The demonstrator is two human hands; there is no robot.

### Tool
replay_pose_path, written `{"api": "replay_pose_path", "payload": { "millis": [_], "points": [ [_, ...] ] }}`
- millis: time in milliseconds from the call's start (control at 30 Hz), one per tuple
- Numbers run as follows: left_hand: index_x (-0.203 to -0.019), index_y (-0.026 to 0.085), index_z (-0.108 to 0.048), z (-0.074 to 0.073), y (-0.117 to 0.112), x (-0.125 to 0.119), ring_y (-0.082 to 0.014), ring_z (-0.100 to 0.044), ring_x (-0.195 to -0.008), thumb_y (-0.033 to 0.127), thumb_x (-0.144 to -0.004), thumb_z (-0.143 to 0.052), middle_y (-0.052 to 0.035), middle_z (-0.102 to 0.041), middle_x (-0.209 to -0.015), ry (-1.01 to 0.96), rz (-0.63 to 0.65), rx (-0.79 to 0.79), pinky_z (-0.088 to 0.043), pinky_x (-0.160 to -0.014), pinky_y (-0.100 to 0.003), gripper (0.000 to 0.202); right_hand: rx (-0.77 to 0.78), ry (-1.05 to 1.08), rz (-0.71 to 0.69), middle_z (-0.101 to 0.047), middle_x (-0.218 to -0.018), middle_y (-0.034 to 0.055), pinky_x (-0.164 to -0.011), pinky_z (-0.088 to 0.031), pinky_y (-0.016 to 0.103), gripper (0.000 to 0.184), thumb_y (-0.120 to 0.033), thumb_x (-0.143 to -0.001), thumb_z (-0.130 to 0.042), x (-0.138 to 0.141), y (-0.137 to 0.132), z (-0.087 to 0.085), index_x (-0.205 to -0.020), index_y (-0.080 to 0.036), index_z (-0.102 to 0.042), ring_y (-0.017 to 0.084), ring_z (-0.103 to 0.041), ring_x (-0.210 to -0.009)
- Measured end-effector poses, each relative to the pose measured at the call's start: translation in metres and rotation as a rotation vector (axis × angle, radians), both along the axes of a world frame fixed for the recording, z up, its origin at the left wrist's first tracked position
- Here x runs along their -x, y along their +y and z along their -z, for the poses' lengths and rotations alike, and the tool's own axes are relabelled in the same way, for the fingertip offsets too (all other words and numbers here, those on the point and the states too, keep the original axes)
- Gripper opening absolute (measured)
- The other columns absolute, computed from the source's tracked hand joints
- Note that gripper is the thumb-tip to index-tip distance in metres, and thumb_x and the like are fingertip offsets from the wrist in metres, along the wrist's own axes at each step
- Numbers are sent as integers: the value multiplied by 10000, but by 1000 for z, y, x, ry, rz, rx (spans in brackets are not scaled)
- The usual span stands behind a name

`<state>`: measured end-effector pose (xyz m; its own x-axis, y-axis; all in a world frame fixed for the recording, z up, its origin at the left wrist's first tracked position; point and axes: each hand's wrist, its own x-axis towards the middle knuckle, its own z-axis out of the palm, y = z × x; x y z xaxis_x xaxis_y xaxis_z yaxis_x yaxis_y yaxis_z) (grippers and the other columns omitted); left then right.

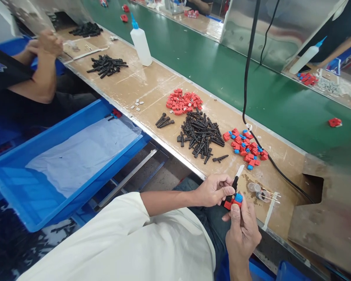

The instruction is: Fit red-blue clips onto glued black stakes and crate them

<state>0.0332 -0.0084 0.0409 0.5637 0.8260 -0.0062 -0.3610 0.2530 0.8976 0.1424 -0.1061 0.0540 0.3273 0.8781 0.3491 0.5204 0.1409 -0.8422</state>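
My left hand [215,190] pinches a slim black plastic part [235,182] between thumb and fingers. Against it, a small red and blue plastic piece [238,198] is gripped by the fingertips of my right hand [243,230]. Both hands meet just over the table's front edge, so the contact between the parts is mostly hidden. Beyond them lie a pile of red and blue pieces [245,147], a heap of black parts [201,132] and a pile of red pieces [183,102].
Small clear cups [254,187] with cotton swabs stand right of my hands. A black cable [246,82] hangs down onto the table. A white bottle [141,43] stands farther left, near a co-worker's hands [48,43]. A blue bin [67,121] sits left; a green belt [210,64] runs behind.
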Motion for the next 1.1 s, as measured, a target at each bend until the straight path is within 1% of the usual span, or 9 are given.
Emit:
{"api": "replay_pose_path", "payload": {
  "millis": [100,233,333,467,667,867,933,1000,1100],
  "points": [
    [-823,158,-525,1,-1,2,-37,-439,-370,625,-798,-701,73,-487,-578,-26,15,-17,-374,-360,-157,500,-61,-99,-24,-609,-919,34,-489,-494,255,428,-146,-964,-571,-1,-3,-3,-1378,-252,-600,94,-581,-541],
    [-802,149,-532,-2,-5,7,-19,-449,-414,571,-847,-675,34,-493,-724,-107,-44,-119,-372,-372,-157,447,-140,-231,-58,-639,-926,52,-497,-519,256,488,-104,-939,-593,0,-7,-10,-1402,-259,-575,118,-605,-578],
    [-801,151,-538,-5,-7,10,-24,-463,-439,537,-862,-675,26,-496,-742,-101,-76,-181,-382,-396,-161,414,-128,-249,-68,-638,-946,61,-489,-520,250,508,-87,-932,-593,1,-9,-14,-1408,-264,-568,118,-608,-575],
    [-799,160,-531,-6,-8,12,-36,-463,-454,590,-856,-655,21,-505,-730,-48,-56,-179,-387,-416,-180,451,-107,-258,-39,-624,-931,61,-497,-520,256,524,-96,-937,-590,3,-11,-13,-1431,-264,-545,121,-610,-570],
    [-753,166,-510,-8,-10,9,-55,-475,-530,648,-824,-655,-12,-533,-767,3,-123,-183,-396,-467,-190,509,-90,-145,-9,-605,-898,51,-498,-510,274,477,-118,-940,-588,8,-9,-4,-1398,-252,-583,129,-599,-559],
    [-751,161,-524,-6,-12,9,-55,-473,-533,636,-811,-677,2,-521,-733,-2,-169,-195,-393,-476,-183,503,-97,-74,4,-612,-916,57,-490,-511,270,444,-138,-940,-591,10,-6,5,-1372,-241,-607,118,-590,-550],
    [-782,155,-541,-4,-10,8,-42,-438,-486,636,-825,-664,17,-511,-701,-30,-153,-141,-371,-445,-176,498,-67,-64,-20,-624,-936,62,-488,-515,260,423,-186,-939,-611,3,-4,4,-1357,-247,-619,114,-593,-563],
    [-825,145,-568,-3,-7,7,-41,-428,-461,648,-824,-659,27,-506,-670,-64,-104,-63,-363,-425,-174,511,-22,-26,-62,-642,-969,81,-520,-537,273,368,-286,-949,-610,-7,-2,1,-1311,-236,-652,152,-634,-669],
    [-856,125,-627,-3,-1,5,-62,-488,-501,672,-776,-698,10,-536,-673,-108,-14,-8,-398,-455,-179,557,83,150,-136,-680,-1008,111,-607,-575,324,350,-410,-986,-529,-18,-1,-2,-1213,-196,-687,213,-669,-822]
  ]
}}
